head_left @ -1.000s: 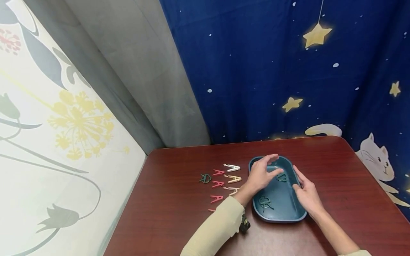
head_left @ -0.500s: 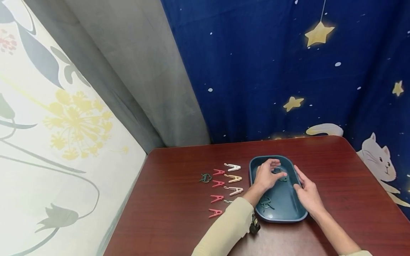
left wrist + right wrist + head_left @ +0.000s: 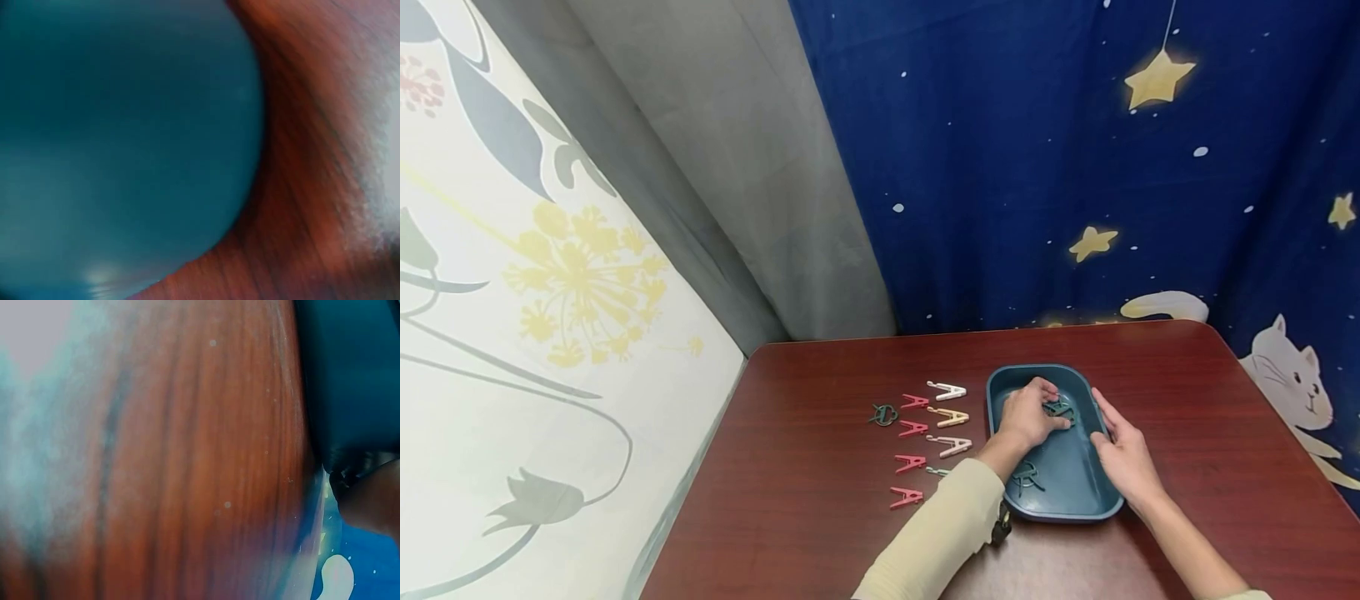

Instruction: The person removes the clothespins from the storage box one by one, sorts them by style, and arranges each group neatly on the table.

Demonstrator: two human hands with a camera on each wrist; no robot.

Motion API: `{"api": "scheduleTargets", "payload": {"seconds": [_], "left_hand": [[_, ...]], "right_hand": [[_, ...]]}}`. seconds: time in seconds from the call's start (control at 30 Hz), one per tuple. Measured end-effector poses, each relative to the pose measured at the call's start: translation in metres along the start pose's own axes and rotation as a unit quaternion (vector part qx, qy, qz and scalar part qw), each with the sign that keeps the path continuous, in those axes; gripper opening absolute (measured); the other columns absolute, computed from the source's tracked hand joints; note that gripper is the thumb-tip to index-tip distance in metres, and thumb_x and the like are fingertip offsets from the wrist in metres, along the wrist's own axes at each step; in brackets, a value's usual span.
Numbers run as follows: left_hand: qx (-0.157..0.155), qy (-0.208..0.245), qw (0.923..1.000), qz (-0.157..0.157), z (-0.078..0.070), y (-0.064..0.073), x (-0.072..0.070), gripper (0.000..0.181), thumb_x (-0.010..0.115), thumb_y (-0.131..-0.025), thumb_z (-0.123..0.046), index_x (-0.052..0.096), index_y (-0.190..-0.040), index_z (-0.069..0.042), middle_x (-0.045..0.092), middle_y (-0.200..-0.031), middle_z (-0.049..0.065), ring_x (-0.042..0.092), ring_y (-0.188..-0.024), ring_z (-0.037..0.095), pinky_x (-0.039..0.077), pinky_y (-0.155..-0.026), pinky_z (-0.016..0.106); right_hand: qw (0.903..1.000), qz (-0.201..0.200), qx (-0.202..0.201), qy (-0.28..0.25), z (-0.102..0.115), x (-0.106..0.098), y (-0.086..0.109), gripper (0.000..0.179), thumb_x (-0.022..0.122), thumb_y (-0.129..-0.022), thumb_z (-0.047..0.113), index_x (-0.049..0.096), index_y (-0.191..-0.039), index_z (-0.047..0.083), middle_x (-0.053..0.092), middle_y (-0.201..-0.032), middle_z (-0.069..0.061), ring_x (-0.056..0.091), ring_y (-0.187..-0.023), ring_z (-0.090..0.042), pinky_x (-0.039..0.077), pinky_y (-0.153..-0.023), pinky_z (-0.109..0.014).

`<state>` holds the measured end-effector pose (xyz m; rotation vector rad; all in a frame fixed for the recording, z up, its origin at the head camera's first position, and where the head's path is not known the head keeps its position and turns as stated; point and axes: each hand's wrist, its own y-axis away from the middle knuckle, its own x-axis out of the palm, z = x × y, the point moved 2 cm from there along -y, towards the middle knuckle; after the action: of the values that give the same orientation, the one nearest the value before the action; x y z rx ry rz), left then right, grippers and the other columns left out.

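Note:
My left hand (image 3: 1028, 414) reaches down inside the blue tray (image 3: 1060, 504), thumb and fingers on either side of a green ring-shaped clip (image 3: 1062, 409) near its far end. A second green ring-shaped clip (image 3: 1027, 477) lies in the tray's near left corner, beside my left wrist. My right hand (image 3: 1124, 458) grips the tray's right rim, thumb inside and fingers along the outer wall. In the left wrist view the tray (image 3: 125, 125) is a blurred blue-green shape. Part of my right hand (image 3: 375, 500) shows beside the tray in the right wrist view.
Left of the tray, several red clothespins (image 3: 911, 462) stand in a column on the wooden table (image 3: 805, 467). Beside them is a column of white and cream clothespins (image 3: 950, 417), partly behind my left sleeve. Another green ring-shaped clip (image 3: 883, 414) lies farther left. Curtains (image 3: 985, 208) hang behind the table.
My left hand has lowered into the tray, its thumb and fingers closing in around the far clip. My right hand keeps its hold on the rim.

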<state>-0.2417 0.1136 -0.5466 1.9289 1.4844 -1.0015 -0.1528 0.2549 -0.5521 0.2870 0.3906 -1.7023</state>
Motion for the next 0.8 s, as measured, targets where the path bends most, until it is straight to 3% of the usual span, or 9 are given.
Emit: {"api": "scheduleTargets", "payload": {"seconds": [0.17,0.4,0.5,0.63,0.8], "left_hand": [[0.01,-0.073,0.9971,-0.019,-0.0011,0.0021,0.0024,0.043,0.089,-0.073,-0.037,0.063,-0.107,-0.03,0.069,-0.1,-0.024,0.062,-0.092,-0.001,0.048,-0.081,0.02],[0.001,-0.074,0.9972,-0.015,-0.0024,0.0012,0.002,0.057,0.09,-0.072,-0.038,0.057,-0.118,-0.029,0.069,-0.094,-0.024,0.062,-0.087,0.0,0.049,-0.077,0.02],[0.017,-0.089,0.9959,-0.006,-0.0042,0.0002,0.0022,0.059,0.089,-0.073,-0.038,0.059,-0.124,-0.032,0.066,-0.092,-0.024,0.06,-0.082,-0.003,0.049,-0.075,0.019],[0.036,-0.104,0.9939,0.002,-0.0052,0.0,0.0028,0.049,0.086,-0.076,-0.039,0.062,-0.119,-0.038,0.065,-0.091,-0.023,0.058,-0.077,-0.005,0.048,-0.073,0.019],[0.039,-0.115,0.9927,0.003,-0.0055,0.002,0.0038,0.031,0.08,-0.084,-0.04,0.065,-0.111,-0.037,0.068,-0.093,-0.021,0.061,-0.081,-0.001,0.049,-0.071,0.021]], "right_hand": [[1.0,0.001,0.003,0.003,-0.0003,0.0011,0.0002,0.069,0.044,-0.098,-0.002,0.022,-0.158,0.024,0.04,-0.149,-0.026,0.039,-0.134,-0.039,0.035,-0.074,-0.007],[1.0,0.002,0.0,0.001,-0.0006,0.0015,0.0,0.068,0.044,-0.099,-0.001,0.023,-0.158,0.024,0.04,-0.149,-0.026,0.04,-0.134,-0.039,0.036,-0.075,-0.005],[1.0,-0.002,-0.001,0.005,-0.0008,0.0008,-0.0002,0.068,0.045,-0.098,-0.002,0.024,-0.158,0.024,0.042,-0.148,-0.025,0.045,-0.131,-0.029,0.037,-0.073,-0.007],[0.9999,-0.006,-0.001,0.01,-0.0007,0.0004,0.0001,0.068,0.045,-0.098,-0.002,0.025,-0.157,0.026,0.044,-0.147,-0.024,0.05,-0.117,-0.011,0.038,-0.069,-0.012],[0.9999,-0.007,0.004,0.014,-0.0004,0.0003,0.0006,0.068,0.045,-0.098,-0.001,0.026,-0.157,0.026,0.044,-0.147,-0.024,0.05,-0.111,-0.006,0.038,-0.069,-0.012]]}}
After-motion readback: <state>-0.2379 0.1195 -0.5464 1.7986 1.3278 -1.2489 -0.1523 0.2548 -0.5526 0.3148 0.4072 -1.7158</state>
